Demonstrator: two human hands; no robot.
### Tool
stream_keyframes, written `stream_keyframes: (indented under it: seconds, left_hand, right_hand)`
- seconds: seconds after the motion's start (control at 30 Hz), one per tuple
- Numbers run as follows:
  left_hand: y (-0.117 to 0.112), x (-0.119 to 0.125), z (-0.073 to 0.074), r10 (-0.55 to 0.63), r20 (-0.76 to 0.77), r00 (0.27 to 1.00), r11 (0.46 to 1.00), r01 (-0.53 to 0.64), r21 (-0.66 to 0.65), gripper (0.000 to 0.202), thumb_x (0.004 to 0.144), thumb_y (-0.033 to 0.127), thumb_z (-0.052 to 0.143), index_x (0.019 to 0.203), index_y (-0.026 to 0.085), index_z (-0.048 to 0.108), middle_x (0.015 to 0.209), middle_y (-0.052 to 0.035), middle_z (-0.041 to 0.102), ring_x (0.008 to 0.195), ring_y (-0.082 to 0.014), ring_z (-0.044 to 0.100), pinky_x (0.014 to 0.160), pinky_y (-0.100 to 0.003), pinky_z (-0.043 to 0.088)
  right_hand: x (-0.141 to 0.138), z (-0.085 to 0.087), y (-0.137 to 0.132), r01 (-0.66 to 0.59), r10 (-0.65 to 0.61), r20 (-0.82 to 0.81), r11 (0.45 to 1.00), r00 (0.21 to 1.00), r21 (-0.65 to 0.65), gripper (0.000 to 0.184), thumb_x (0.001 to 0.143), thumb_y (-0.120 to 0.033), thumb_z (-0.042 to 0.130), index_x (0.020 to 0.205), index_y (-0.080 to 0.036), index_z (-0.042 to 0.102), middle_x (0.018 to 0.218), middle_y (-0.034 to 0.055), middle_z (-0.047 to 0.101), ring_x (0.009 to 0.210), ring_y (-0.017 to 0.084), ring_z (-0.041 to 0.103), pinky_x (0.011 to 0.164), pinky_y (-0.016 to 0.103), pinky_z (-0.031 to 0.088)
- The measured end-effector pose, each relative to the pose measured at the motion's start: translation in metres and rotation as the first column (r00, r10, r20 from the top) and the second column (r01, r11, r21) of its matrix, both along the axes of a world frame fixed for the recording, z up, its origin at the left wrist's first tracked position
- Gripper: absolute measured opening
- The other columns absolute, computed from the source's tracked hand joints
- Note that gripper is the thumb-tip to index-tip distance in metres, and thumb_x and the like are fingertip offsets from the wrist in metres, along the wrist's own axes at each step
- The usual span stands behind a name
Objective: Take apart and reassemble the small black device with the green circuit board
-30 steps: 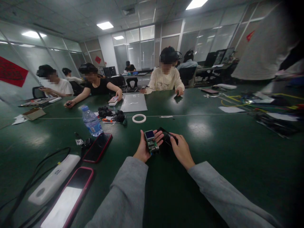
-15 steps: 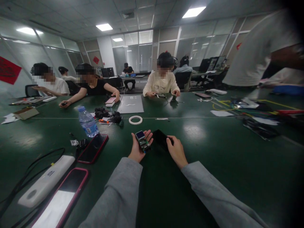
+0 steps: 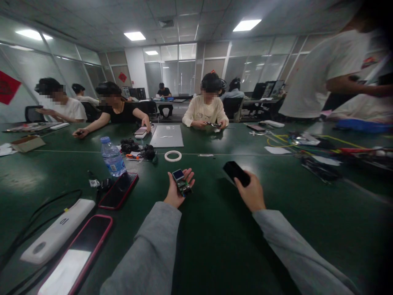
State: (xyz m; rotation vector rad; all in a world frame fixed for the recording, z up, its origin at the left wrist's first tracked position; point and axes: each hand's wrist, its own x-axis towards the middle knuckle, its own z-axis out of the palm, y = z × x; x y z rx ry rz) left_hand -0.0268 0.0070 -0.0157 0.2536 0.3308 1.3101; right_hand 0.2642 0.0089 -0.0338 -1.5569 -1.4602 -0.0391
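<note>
I judge the circuit board [image 3: 183,187] light, stiff and fragile, best taken by its edges; the black case [image 3: 237,173] looks rigid, perhaps slick. I have both over the surface [image 3: 211,246], well in from its far edge. My left hand [image 3: 174,195] lies palm up, fingers spread; my right hand [image 3: 252,192] angles inward, fingers clamped on the black case.

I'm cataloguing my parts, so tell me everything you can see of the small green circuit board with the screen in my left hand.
The small green circuit board lies screen side up on the open palm of your bare left hand, the only thing seen touching it. A dark bluish rectangular screen with a pale border sits at its far end; dark and silvery components, too small to identify, crowd the near end. It slants, far end leftward, over the dark green table.
</note>
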Motion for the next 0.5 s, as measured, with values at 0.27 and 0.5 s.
stream_keyframes:
  seconds: [0.27, 0.5]
  left_hand:
    - [0.001, 0.000, -0.003, -0.006, -0.010, 1.000, 1.000, 0.007, 0.022, 0.060, 0.087, 0.063, 0.038, 0.114, 0.013, 0.058, 0.135, -0.0134, 0.054, 0.126, -0.0265, 0.050, 0.099, -0.043, 0.045]
    - [-0.001, -0.001, 0.000, -0.009, -0.029, 1.000, 1.000, 0.010, 0.021, 0.060, 0.087, 0.063, 0.037, 0.114, 0.013, 0.059, 0.136, -0.0127, 0.053, 0.127, -0.0261, 0.048, 0.101, -0.043, 0.044]
  right_hand:
    - [0.243, -0.026, -0.017, 0.373, -0.378, -0.029, 0.921, 0.925, -0.110, 0.057, 0.058, -0.037, 0.073, 0.108, -0.012, 0.062, 0.097, 0.0253, 0.059, 0.088, 0.035, 0.056, 0.073, 0.049, 0.040]
    - [0.284, -0.025, -0.017, 0.311, -0.340, -0.189, 0.936, 0.921, -0.164, 0.054, 0.040, -0.024, 0.080, 0.091, -0.013, 0.063, 0.084, 0.0195, 0.057, 0.076, 0.026, 0.052, 0.070, 0.048, 0.035]
